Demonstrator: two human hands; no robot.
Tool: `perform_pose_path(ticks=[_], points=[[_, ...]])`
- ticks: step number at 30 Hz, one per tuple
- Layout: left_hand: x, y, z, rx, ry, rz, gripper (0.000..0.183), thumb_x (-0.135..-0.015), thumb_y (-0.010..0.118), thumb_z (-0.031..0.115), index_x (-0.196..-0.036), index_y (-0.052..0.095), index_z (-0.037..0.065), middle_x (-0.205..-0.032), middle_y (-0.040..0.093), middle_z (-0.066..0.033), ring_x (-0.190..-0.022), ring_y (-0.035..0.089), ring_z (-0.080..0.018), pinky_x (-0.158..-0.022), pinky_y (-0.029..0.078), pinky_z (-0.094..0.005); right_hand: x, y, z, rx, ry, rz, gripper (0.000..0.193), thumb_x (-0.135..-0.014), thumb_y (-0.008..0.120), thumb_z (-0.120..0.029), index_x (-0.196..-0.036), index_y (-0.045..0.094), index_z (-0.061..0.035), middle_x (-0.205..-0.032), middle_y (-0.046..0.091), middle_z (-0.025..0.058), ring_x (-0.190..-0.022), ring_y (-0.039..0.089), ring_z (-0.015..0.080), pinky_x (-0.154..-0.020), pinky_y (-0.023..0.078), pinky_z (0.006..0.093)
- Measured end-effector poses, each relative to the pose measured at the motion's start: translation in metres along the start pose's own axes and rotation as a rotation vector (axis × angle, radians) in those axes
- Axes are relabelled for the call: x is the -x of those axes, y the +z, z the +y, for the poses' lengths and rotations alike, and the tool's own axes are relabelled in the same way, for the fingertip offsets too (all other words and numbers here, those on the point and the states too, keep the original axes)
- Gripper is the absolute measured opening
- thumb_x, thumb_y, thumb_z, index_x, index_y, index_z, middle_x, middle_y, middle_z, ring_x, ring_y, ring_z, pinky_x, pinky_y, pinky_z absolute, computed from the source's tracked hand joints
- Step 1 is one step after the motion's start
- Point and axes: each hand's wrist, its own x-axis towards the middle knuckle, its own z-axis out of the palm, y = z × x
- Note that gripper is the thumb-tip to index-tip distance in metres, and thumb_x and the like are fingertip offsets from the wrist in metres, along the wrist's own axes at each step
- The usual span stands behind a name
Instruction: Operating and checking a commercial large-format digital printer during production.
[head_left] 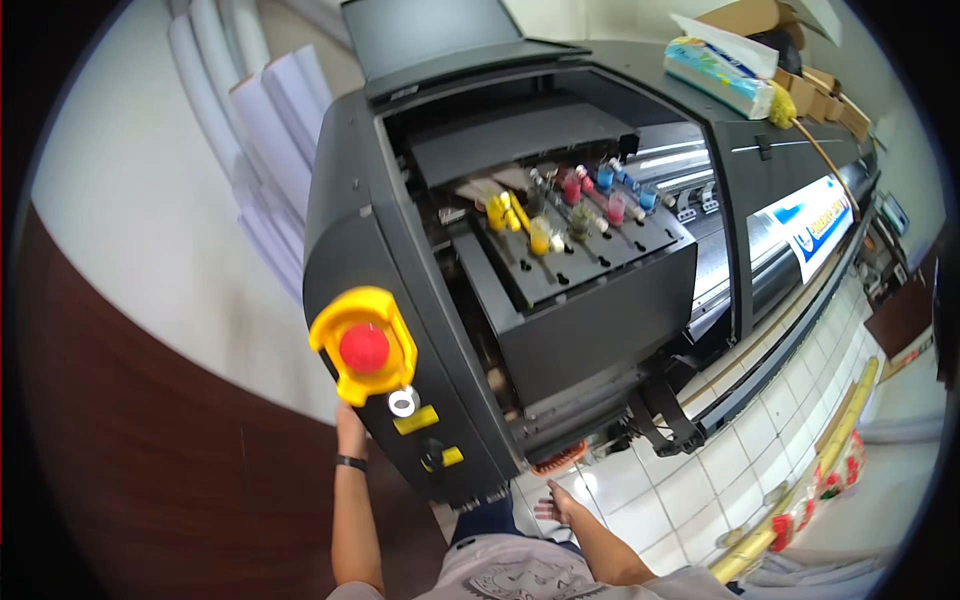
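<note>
A large dark wide-format printer stands in front of me with its lid raised. Inside the opening sits the ink carriage, its top holding several small ink cups and tubes in yellow, red and blue. My left hand is at the printer's left end, just below the red emergency stop button in its yellow guard; its fingers are hidden behind the casing. Low in front of the printer, my right hand hangs free with fingers apart, holding nothing.
White rolls lean against the wall at the left. On the printer's top lie a tissue pack and cardboard boxes. A printed sheet hangs over the front. A long yellow roll lies on the tiled floor at the right.
</note>
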Motion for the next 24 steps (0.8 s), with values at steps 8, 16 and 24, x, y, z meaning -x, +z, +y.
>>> perform_pose_path(ticks=[8, 16, 24], points=[[-0.287, 0.079, 0.267, -0.068, 0.538, -0.252, 0.037, -0.097, 0.055, 0.033, -0.122, 0.058, 0.006, -0.112, 0.062, -0.0009, -0.104, 0.058, -0.0113, -0.082, 0.042, -0.0244, -0.016, 0.087, -0.046, -0.714, -0.431, -0.275, 0.1, -0.087, 0.028, -0.078, -0.151, 0.017, -0.0031, -0.144, 0.039, 0.0266, -0.127, 0.046, 0.0408, -0.105, 0.035, 0.0573], [-0.446, 0.22, 0.407, -0.388, 0.394, -0.543, 0.095, -0.083, 0.063, 0.059, -0.151, 0.025, 0.004, -0.157, 0.016, -0.0204, -0.141, 0.027, -0.0395, -0.111, 0.022, -0.0535, -0.013, 0.095, -0.057, -1.288, -0.594, -0.106, 0.085, -0.091, 0.028, -0.072, -0.143, 0.038, -0.0059, -0.138, 0.049, 0.0199, -0.127, 0.046, 0.0394, -0.108, 0.033, 0.054], [-0.578, 0.328, 0.372, -0.085, 0.002, -0.515, 0.078, -0.083, 0.063, 0.045, -0.143, 0.033, 0.006, -0.144, 0.04, -0.013, -0.122, 0.048, -0.0297, -0.097, 0.043, -0.0454, -0.006, 0.105, -0.042, -1.724, -0.768, 0.236, 0.086, -0.089, 0.018, -0.074, -0.145, 0.038, -0.0117, -0.143, 0.047, 0.0106, -0.127, 0.046, 0.038, -0.104, 0.032, 0.0617]])
